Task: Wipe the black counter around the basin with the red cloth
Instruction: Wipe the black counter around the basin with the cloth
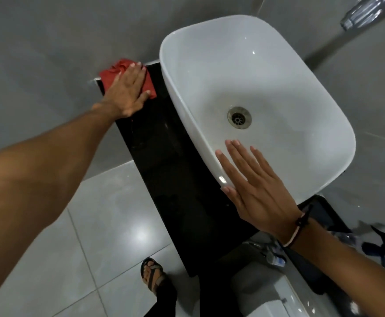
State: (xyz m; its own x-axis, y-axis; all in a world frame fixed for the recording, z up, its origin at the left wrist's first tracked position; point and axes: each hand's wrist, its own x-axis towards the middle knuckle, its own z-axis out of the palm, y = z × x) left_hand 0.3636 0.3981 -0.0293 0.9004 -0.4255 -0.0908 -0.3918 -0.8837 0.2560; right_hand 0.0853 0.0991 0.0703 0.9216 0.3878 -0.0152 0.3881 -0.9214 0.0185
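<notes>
A white oval basin (290, 92) sits on a narrow black counter (164, 170). My left hand (127, 92) lies flat on the red cloth (111, 73), pressing it onto the counter's far left corner against the grey wall. The cloth shows around my fingers and beside my thumb. My right hand (255, 188) is flat and open, fingers together, resting on the basin's near rim, and holds nothing. A dark cord band circles that wrist.
Grey wall tiles border the counter at the back and left. A chrome tap (358, 14) juts out at top right. Pale floor tiles (100, 225) and my sandalled foot (152, 273) lie below the counter's edge. A white fixture (267, 300) stands at bottom right.
</notes>
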